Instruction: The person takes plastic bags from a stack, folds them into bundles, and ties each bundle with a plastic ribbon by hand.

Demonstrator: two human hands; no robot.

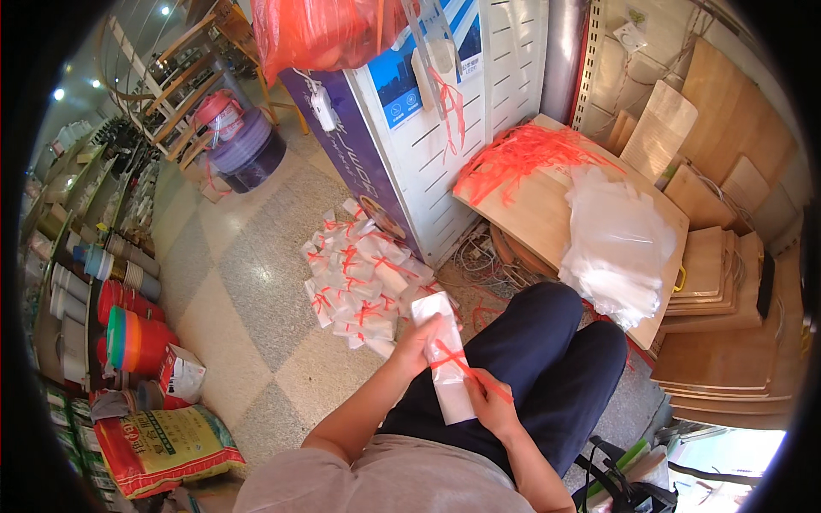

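My left hand (pixel 417 349) is closed around the upper part of a folded bundle of whitish plastic bags (pixel 453 400), held above my lap. A red plastic strip (pixel 448 354) crosses the bundle's middle. In my right hand (pixel 494 409), at the bundle's right edge, the loose end of that strip is pinched. Beyond my hands, a heap of similar bundles (pixel 363 278) bound with red strips lies on the floor. To the right, a wooden board (pixel 510 203) carries a pile of red strips (pixel 539 154) and a stack of flat clear bags (pixel 611 244).
A white slotted panel (pixel 517 64) stands ahead, with loose cables (pixel 487 261) at its foot. Wooden boards (pixel 705 321) lean and lie stacked at the right. On the left are a yellow-and-red sack (pixel 171 449), coloured buckets (pixel 137 338) and shelves of goods. A dark tub (pixel 248 154) stands farther back.
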